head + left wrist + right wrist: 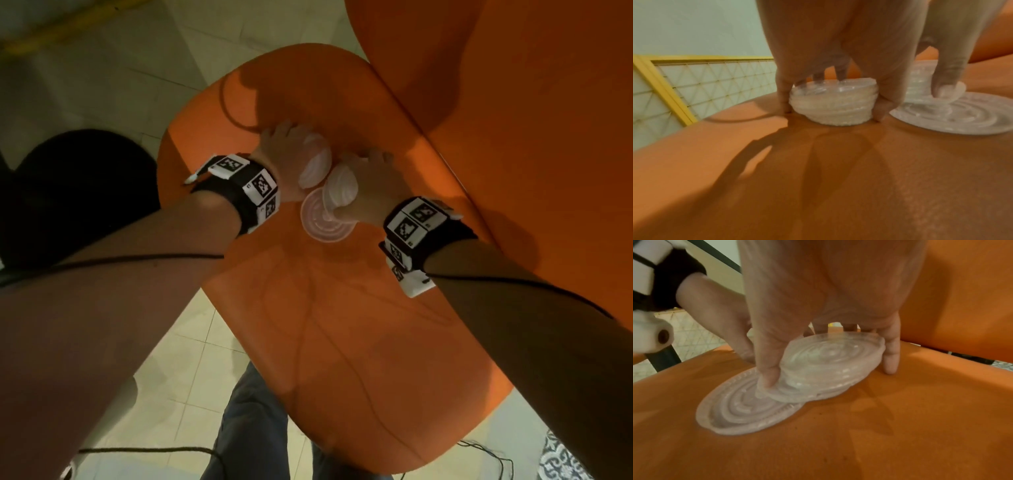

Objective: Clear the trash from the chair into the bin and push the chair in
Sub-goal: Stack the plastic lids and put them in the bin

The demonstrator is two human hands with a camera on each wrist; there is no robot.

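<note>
Plastic lids on orange chair seat [342, 325] | step: pickup | left hand [284, 150] grips clear ribbed lid stack [832, 104]; right hand [370, 181] pinches second clear lid [830, 363] (third flat lid [735, 408] beneath) | next: lift both, carry to bin

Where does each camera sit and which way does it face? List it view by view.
Head: worn on the head, looking down at the orange chair seat; both forearms, left hand and right hand show.
Left wrist: looks along the left hand at the small crumpled clear plastic cup it grips.
Right wrist: looks along the right hand at the clear squashed container it grips, overlapping the flat clear ribbed plastic lid.
Shared: both wrist views show that lid.
</note>
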